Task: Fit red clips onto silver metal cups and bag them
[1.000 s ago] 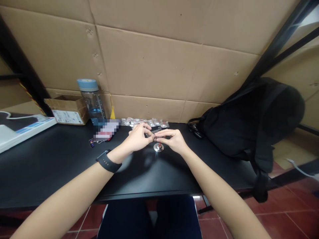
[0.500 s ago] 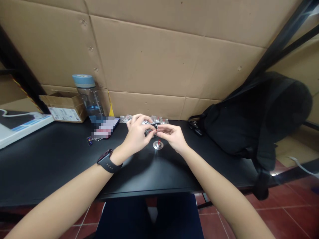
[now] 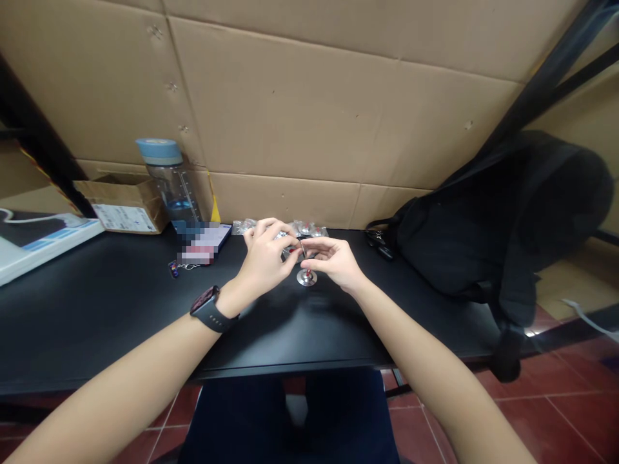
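My left hand is closed in a pinch on a small part with a dark, thin edge, mostly hidden by the fingers. My right hand meets it from the other side, thumb and fingers curled at its edge. Just below the fingertips a round silver metal disc with a red piece standing at its centre rests on the black table. Behind my hands lie several clear plastic bags with silver and red pieces inside, partly covered by my left hand.
At the left stand a small cardboard box and a water bottle with a blue lid. A card with a keyring, partly blurred, lies before them. A white power strip is at the far left. A black backpack fills the right side.
My right thumb and fingertips have parted slightly around the small part, the thumb dropping nearer the disc. The left hand keeps its pinch; the view has tilted slightly.
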The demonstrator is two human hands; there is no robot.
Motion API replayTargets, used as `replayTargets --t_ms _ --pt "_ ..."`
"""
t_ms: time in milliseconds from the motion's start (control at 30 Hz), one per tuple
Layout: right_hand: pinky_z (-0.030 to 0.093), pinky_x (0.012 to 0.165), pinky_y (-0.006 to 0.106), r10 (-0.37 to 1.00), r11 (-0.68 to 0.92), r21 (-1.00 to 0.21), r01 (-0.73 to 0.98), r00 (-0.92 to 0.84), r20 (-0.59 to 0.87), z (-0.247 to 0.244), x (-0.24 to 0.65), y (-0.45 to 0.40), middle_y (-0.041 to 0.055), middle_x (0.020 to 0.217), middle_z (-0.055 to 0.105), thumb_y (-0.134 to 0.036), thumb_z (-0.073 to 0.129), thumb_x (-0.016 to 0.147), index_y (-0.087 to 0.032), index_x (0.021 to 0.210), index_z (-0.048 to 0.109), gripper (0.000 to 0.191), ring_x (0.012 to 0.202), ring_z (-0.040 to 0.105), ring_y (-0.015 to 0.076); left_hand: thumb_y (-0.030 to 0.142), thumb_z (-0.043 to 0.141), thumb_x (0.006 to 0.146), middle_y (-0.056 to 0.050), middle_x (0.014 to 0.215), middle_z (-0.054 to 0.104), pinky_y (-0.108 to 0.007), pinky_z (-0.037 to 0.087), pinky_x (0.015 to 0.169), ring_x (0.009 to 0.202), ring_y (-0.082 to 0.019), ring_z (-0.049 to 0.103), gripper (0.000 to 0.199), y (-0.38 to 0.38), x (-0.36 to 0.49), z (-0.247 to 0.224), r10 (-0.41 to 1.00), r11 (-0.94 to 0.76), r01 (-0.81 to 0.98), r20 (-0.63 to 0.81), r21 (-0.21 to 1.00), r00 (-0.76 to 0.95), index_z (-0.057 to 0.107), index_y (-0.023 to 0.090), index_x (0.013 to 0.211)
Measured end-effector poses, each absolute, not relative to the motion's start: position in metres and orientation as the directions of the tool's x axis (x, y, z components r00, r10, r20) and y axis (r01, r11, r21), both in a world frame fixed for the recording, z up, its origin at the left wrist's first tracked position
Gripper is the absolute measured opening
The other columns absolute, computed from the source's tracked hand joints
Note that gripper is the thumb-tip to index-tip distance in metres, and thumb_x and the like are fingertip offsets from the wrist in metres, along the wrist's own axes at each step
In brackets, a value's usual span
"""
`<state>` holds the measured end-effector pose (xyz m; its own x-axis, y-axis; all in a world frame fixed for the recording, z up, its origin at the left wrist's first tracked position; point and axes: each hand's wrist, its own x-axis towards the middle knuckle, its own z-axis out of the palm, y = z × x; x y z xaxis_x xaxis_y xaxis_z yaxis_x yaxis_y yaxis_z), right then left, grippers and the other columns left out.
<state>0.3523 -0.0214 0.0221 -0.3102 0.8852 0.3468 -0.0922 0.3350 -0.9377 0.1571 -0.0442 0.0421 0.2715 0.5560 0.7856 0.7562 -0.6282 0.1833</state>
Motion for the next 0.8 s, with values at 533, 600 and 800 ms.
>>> replayTargets --t_ms 533,600,800 --pt "0.054 0.071 0.029 0.858 0.443 -0.896 0.013 -0.297 0.42 0.0262 0.3547 -0.0217 0.0076 0.112 0.073 -0.034 0.095 0.056 -0.022 0.109 0.076 0.057 0.099 0.065 0.0223 0.032 0.074 0.088 -0.004 0.102 0.075 -0.048 0.033 0.092 0.114 -0.029 0.055 0.014 -0.0463 0.1578 0.045 0.536 -0.656 0.727 0.803 0.202 0.26 0.077 0.026 0.075" --pt "0.054 0.07 0.029 0.855 0.45 -0.893 0.013 -0.297 0.426 0.0262 0.3545 -0.0217 0.0076 0.111 0.073 -0.035 0.095 0.056 -0.022 0.108 0.076 0.057 0.099 0.065 0.0227 0.032 0.074 0.089 -0.004 0.102 0.076 -0.048 0.032 0.092 0.116 -0.029 0.055 0.015 -0.0462 0.1578 0.0447 0.529 -0.658 0.728 0.805 0.19 0.269 0.077 0.026 0.075" --pt "0.052 0.065 0.028 0.855 0.443 -0.897 -0.007 -0.299 0.424 0.0253 0.3554 -0.0203 0.0077 0.108 0.074 -0.034 0.096 0.055 -0.021 0.11 0.077 0.06 0.096 0.064 0.0221 0.027 0.067 0.094 -0.001 0.094 0.08 -0.051 0.026 0.094 0.119 -0.03 0.059 0.018 -0.0443 0.1554 0.0435 0.545 -0.671 0.716 0.782 0.192 0.301 0.077 0.027 0.079"
